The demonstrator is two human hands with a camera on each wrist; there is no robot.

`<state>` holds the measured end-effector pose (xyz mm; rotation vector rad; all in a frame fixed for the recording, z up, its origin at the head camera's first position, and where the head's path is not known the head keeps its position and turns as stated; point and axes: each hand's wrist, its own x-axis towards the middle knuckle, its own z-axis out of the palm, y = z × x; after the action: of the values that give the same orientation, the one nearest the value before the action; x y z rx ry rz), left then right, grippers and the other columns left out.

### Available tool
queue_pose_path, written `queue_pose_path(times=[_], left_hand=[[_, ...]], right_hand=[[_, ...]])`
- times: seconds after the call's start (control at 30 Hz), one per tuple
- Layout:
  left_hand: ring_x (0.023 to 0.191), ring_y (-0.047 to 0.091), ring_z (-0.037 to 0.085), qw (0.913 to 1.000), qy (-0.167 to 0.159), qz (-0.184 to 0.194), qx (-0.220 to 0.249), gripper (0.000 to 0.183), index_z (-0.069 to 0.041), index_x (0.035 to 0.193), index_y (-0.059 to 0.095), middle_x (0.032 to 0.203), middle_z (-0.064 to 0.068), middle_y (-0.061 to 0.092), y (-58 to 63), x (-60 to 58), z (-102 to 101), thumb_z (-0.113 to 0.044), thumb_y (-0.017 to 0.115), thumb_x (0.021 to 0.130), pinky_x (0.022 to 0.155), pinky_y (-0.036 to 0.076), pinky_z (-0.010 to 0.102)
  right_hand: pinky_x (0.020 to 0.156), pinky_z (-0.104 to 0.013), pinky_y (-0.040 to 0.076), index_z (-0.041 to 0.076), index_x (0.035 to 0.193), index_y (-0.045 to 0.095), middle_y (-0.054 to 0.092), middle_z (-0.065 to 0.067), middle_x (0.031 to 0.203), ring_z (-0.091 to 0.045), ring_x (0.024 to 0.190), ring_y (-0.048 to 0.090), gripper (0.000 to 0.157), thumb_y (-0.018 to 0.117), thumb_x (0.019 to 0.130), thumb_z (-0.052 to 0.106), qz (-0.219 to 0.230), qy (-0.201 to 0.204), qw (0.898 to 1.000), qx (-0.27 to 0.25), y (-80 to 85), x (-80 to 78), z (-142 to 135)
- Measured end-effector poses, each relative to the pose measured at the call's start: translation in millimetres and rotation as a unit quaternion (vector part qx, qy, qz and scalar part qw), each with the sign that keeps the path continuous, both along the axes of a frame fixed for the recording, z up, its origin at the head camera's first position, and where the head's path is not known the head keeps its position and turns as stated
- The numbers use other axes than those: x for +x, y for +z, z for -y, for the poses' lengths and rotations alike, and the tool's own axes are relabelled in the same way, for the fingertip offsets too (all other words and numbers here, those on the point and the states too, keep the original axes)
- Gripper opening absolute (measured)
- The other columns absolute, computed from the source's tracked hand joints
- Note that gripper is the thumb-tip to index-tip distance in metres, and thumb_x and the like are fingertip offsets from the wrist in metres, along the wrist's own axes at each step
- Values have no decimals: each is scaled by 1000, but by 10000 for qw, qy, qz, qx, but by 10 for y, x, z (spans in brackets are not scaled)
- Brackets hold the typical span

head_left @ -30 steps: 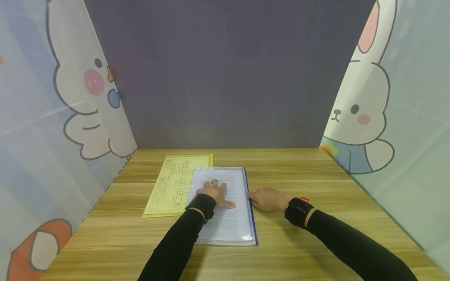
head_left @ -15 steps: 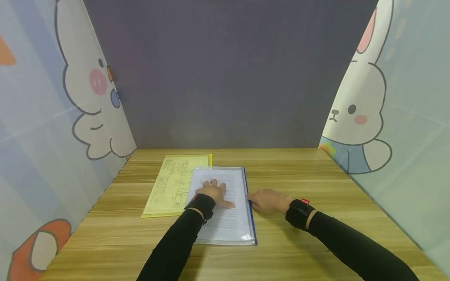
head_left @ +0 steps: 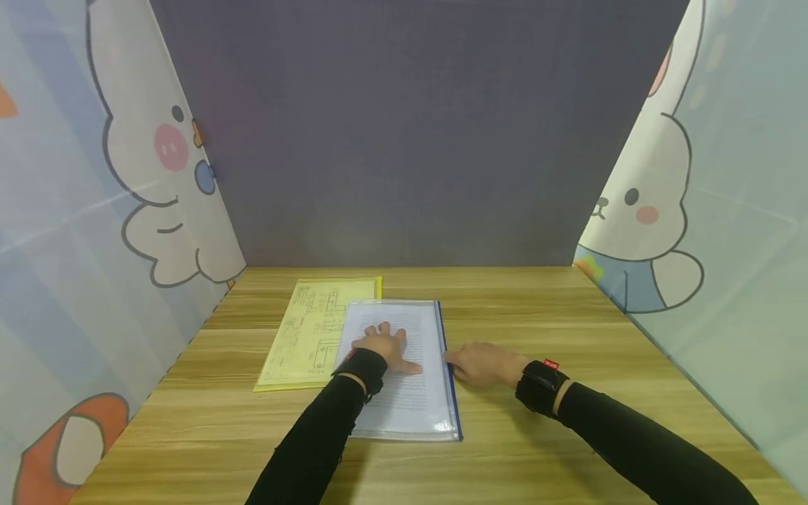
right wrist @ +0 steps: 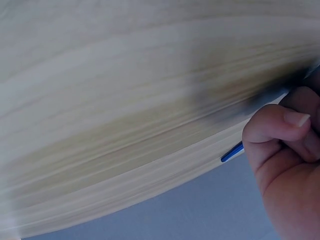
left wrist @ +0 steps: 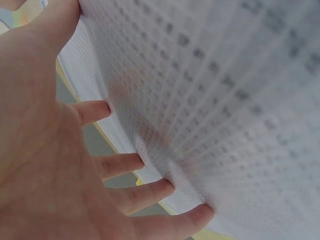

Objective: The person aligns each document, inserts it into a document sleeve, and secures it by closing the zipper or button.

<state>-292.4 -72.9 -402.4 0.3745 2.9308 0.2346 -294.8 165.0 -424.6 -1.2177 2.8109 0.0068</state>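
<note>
A clear plastic folder with a printed white sheet inside and a blue strip along its right edge lies flat on the table. My left hand rests on it with spread fingers; in the left wrist view the fingertips touch the printed surface. At the folder's right edge, my right hand has curled fingers and pinches the blue strip around its middle. In the right wrist view a short end of the blue strip shows beside the right hand. What lies inside that grip is hidden.
A yellow folder with a technical drawing lies to the left, partly under the clear folder. The wooden table ends at a dark grey panel behind. Cloth walls with cartoon animals stand on both sides.
The right wrist has shifted very slightly to the right and down. Both folders and the left hand stay in place.
</note>
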Motion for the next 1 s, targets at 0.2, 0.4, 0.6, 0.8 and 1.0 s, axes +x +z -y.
queue_pose_path(times=[0.2, 0.4, 0.6, 0.8, 1.0], left_hand=[[139, 37, 50, 10000, -16, -5, 34, 95, -16, 152, 47, 154, 23, 39, -19, -5, -7, -70, 74, 79, 97, 42, 74], [141, 35, 50, 10000, -17, 35, 21, 96, -15, 153, 46, 155, 23, 37, -6, 11, -4, -71, 73, 79, 97, 41, 74], [140, 36, 50, 10000, 2, 0, -32, 95, -16, 153, 46, 155, 22, 37, 3, 14, 3, -70, 72, 80, 97, 42, 73], [139, 37, 50, 10000, -20, -23, -22, 94, -15, 152, 47, 154, 23, 38, -3, 28, 3, -71, 72, 80, 96, 44, 72], [139, 38, 51, 9999, -64, -119, -36, 92, -14, 150, 49, 153, 24, 40, -4, 27, 3, -70, 72, 81, 97, 43, 72]], right_hand=[[62, -23, 42, 11, 108, 63, 52, 7, 76, -5, 63, 48, 9, 57, 102, 10, -6, 88, 9999, -120, 18, 60, -11], [63, -22, 44, 11, 110, 65, 55, 8, 76, -3, 64, 50, 11, 56, 103, 12, 5, 98, 9999, -127, 19, 83, -12], [57, -20, 43, 11, 107, 65, 47, 10, 66, -2, 55, 46, 10, 56, 102, 12, 9, 236, 9994, -244, 14, 111, -15], [56, -19, 41, 12, 105, 65, 46, 11, 69, -1, 56, 45, 9, 56, 103, 12, 163, 241, 9989, -373, 4, 133, -24], [58, -19, 42, 10, 108, 66, 48, 11, 72, -1, 58, 46, 12, 55, 103, 11, 339, 227, 9982, -429, 26, 153, -28]])
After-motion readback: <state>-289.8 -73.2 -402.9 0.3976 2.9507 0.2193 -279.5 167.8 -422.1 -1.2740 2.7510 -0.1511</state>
